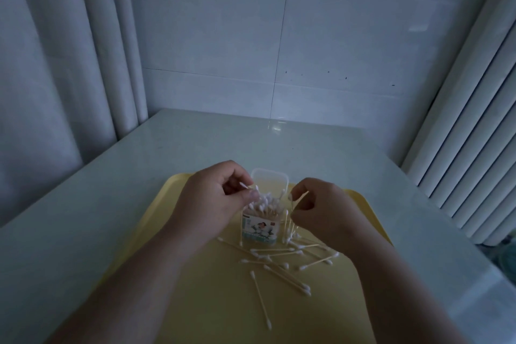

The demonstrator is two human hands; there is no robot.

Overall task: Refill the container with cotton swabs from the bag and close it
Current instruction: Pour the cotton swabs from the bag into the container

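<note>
Container (261, 225) stands mid-tray (195, 301), lid (269, 180) open, swabs packed upright inside (more loose swabs (282, 265) nearer); left hand (212, 198) and right hand (321, 212) each pinch one.

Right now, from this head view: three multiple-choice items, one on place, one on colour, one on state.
1. The container stands:
A on the tray
B on bare table
C in a hand

2. The tray is:
A blue
B yellow
C red

3. The container's lid is:
A shut
B missing
C flipped open

Key: 1 A, it stands upright on the tray among loose cotton swabs. 2 B, its surface is pale yellow. 3 C, it stands open behind the swab tips, and both the left hand and right hand pinch swabs.
</note>
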